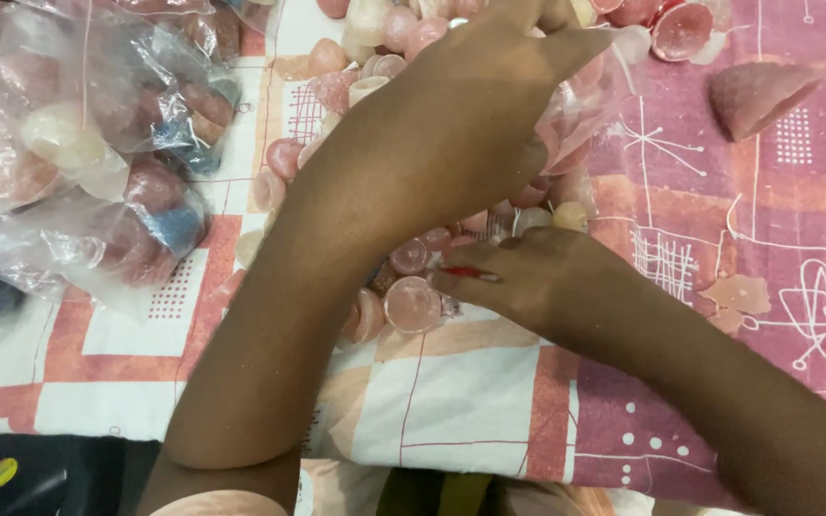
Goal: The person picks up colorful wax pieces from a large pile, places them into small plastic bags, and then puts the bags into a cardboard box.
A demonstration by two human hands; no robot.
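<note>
Item: pile of pink and cream wax cups on patterned cloth. Our left hand pinches a clear bag; our right hand curls among the cups, grip unclear. Risk: crossed forearms may nudge cups off the pile.

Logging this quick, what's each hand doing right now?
Left hand: over the pink cup pile, grip cannot be told.
Right hand: curled, contents cannot be told.
</note>
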